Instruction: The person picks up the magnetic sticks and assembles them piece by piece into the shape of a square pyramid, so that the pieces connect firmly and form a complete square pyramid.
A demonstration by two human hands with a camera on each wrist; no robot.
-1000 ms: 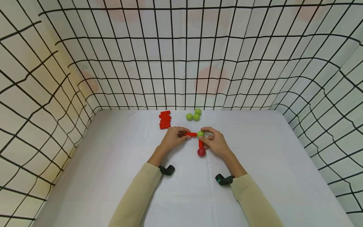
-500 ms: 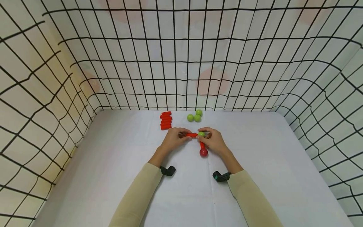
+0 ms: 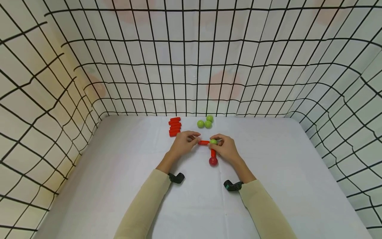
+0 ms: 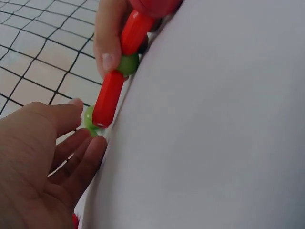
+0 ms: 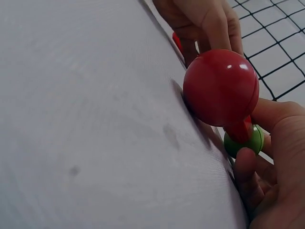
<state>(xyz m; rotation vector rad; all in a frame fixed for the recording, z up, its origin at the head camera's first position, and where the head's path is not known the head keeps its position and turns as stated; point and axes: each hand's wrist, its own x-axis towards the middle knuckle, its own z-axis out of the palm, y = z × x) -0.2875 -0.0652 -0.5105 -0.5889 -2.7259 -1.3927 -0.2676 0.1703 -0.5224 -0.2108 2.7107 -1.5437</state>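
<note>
In the head view, my right hand (image 3: 227,149) pinches a green ball (image 3: 213,141) between thumb and fingers. Two red sticks join that ball: one stick (image 3: 204,142) points left, the other (image 3: 213,153) runs towards me and ends in a larger red ball (image 3: 213,161). My left hand (image 3: 182,145) is just beyond the free end of the left stick. The left wrist view shows its thumb and fingers spread loosely, apart from the stick (image 4: 109,98), holding nothing. In the right wrist view, the red ball (image 5: 220,88) hides part of the joint.
Several loose red sticks (image 3: 174,126) lie in a stack at the back, left of centre. Three green balls (image 3: 208,124) sit together right of them. A black wire grid (image 3: 185,83) rises along the back and sides of the white table (image 3: 197,205).
My left hand has let go of the left red stick and shifted slightly away from it. The right hand keeps its grip on the green ball, having moved little.
</note>
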